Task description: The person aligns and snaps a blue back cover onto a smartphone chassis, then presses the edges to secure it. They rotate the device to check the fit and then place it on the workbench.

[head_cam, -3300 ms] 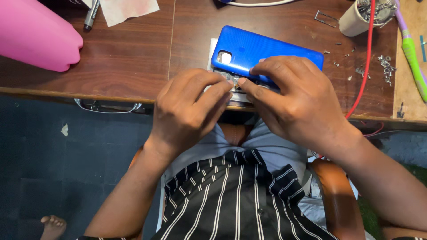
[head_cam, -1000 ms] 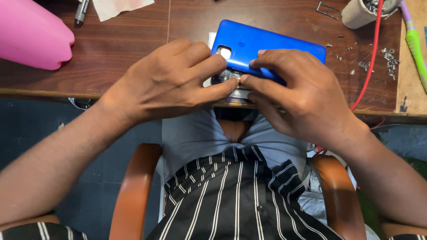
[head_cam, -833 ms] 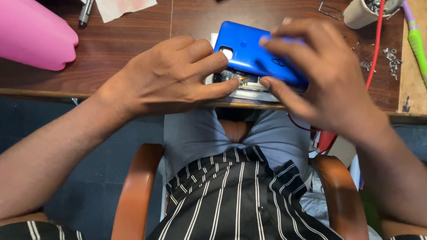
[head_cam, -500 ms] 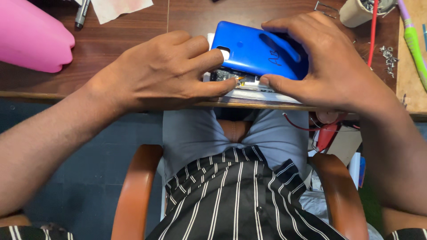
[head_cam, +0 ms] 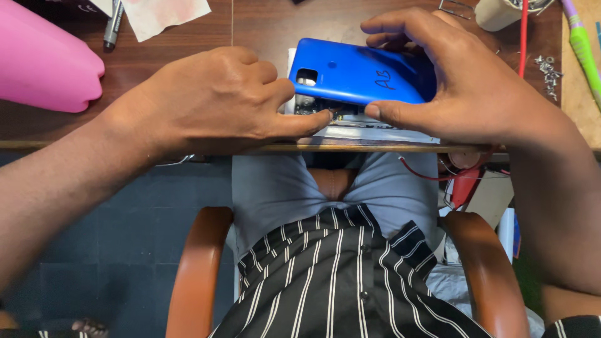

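Right hand pinches the blue back cover of a phone: thumb on the near long edge, fingers curled over the far edge and the right end. Cover sits tilted, near edge lifted off the phone body, whose dark internals show in the gap just left of the thumb. Left hand is closed into a loose fist, thumb stretched out flat with its tip pressed at that gap, touching the body's edge. Whether it pins a tool under the thumb I cannot tell.

Handling, my read: cover is thin moulded plastic, light, glossy and a bit slippery, flexes before it snaps. Weak around the camera cutout at the end away from the right-hand grip. Best held by the long edges as now, not by a corner. Body underneath is stiffer and heavier, exposed board is fragile, keep fingertips off it.

Around the grip: phone lies on a white sheet at the near edge of the wooden desk, so a slip toward the person drops it into the lap. Beyond the right hand: loose screws, a red cable, a green-handled tool, a white cup. Well left of the left hand: a pink object, a marker, a paper scrap. Nothing lies between the hands except the phone.
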A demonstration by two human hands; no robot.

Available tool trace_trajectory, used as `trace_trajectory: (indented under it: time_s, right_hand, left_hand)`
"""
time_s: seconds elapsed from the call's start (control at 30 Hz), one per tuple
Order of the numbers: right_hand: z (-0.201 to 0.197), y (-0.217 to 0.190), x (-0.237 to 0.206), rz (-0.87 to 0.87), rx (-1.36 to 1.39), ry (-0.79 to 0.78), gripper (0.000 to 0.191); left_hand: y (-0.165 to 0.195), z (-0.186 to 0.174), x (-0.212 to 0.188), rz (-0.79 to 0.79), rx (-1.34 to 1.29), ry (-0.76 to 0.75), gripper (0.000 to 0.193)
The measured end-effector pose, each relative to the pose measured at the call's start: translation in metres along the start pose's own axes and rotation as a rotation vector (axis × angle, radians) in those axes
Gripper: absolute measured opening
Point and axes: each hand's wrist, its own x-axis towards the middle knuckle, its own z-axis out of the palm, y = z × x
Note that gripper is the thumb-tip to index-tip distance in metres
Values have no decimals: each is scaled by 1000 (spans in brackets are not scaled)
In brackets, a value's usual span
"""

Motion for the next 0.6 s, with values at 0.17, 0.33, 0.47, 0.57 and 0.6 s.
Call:
trace_trajectory:
  time_s: [0.17,0.33,0.47,0.57,0.6]
  right_hand:
    - [1,-7,-2,-95,-100,9,59]
    - [9,-25,-9,-163,-254,158,47]
    - [32,-48,-24,-186,-396,308,34]
    - [57,-58,-26,-193,-441,317,38]
    - [61,-59,-26,-190,-456,323,38]
  left_hand:
    - [-4,-6,2,41,35,-63,44]
    - [-10,-12,1,38,-33,-114,45]
    - [-12,-11,-3,-8,-146,-107,47]
    - [-13,-4,-5,-45,-246,-98,51]
    - [-13,-2,-6,-56,-287,-75,51]
